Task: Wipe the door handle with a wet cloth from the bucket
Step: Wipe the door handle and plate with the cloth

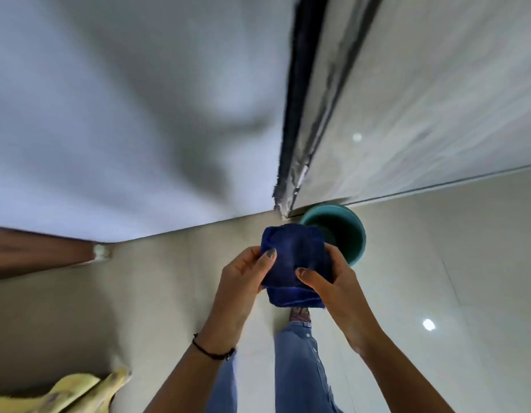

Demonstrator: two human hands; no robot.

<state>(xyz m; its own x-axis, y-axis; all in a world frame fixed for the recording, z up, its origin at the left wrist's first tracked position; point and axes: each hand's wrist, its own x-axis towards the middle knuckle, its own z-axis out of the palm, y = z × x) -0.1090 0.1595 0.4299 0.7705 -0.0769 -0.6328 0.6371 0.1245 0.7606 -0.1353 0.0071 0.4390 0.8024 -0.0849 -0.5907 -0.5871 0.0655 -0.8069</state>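
Folded dark-blue terry cloth point(294, 263) held above the glossy beige tiled floor point(436, 263), in front of the round teal plastic bucket point(344, 231) standing at the wall's foot. Left hand point(243, 281) grips the cloth's left edge, thumb on top; right hand point(332, 281) clasps its right side, thumb pressed across the fabric. Door handle out of view.

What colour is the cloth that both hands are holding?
Dark blue. The cloth shows best in the head view, held above the teal bucket.
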